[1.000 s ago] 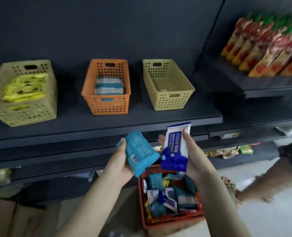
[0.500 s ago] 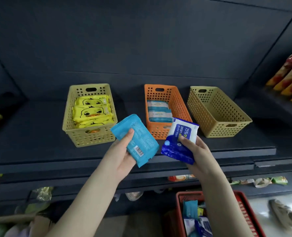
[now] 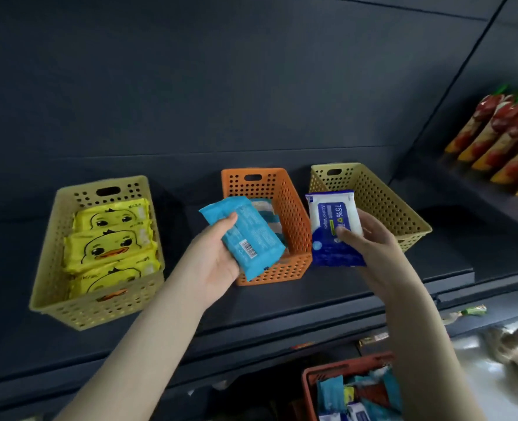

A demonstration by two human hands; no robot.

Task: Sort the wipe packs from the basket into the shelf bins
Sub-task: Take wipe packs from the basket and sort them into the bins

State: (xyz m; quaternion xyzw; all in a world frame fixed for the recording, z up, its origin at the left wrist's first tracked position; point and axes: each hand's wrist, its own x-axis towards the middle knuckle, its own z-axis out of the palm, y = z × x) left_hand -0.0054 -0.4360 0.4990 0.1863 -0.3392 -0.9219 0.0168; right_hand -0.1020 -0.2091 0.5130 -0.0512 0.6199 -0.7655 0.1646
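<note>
Left hand (image 3: 212,262) fingers (image 3: 228,221) curl round a blue wipe pack (image 3: 245,238); right hand (image 3: 370,241) fingers (image 3: 347,233) pinch a white-and-navy wipe pack (image 3: 332,218)

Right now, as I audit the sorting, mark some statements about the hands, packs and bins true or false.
1. The left hand holds a light-blue wipe pack. True.
2. The right hand holds a yellow duck pack. False: it holds a white-and-blue alcohol wipes pack.
3. The left yellow bin holds yellow duck wipe packs. True.
4. The orange bin is empty. False: a teal-and-white pack lies inside.
5. The red basket stands on the shelf. False: it sits below the shelf.
</note>
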